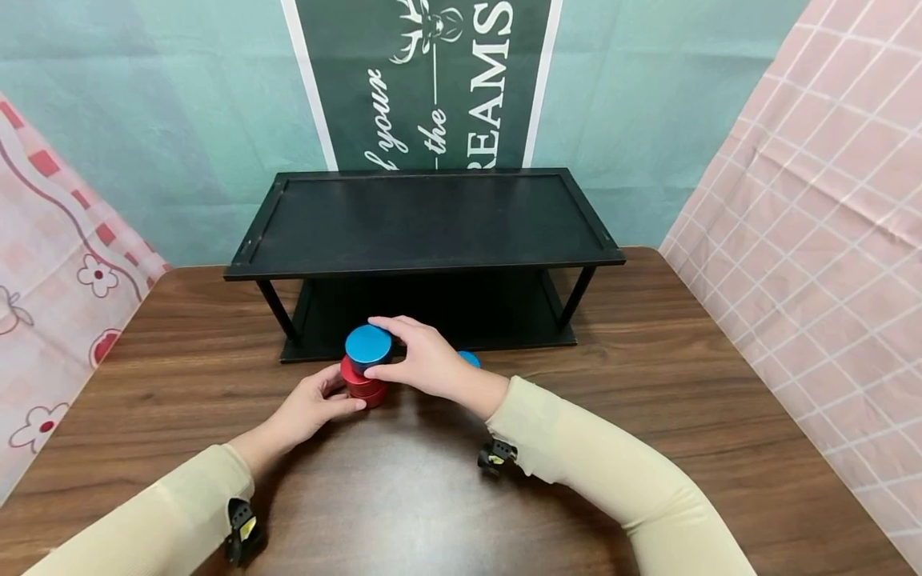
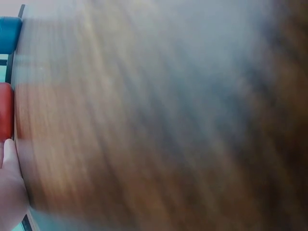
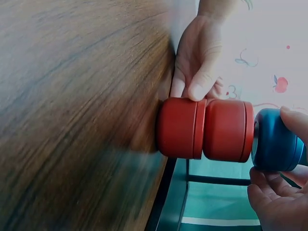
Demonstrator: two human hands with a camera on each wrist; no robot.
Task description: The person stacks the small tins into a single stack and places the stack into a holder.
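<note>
Two red round tins stand stacked on the table, the lower red tin (image 3: 180,128) under the upper red tin (image 3: 228,130). My left hand (image 1: 310,406) holds the stack from the left, its thumb against the lower tin. Over the stack, my right hand (image 1: 428,360) grips a blue round tin (image 1: 369,346) between thumb and fingers. In the right wrist view this blue tin leans slightly, with a narrow gap at the upper red tin. A second blue tin (image 1: 470,358) is mostly hidden behind my right wrist.
Just behind the tins is a black two-level rack (image 1: 432,228), its lower shelf close to the stack. The wooden table (image 1: 648,416) extends to both sides. Cloth hangs at the back and sides.
</note>
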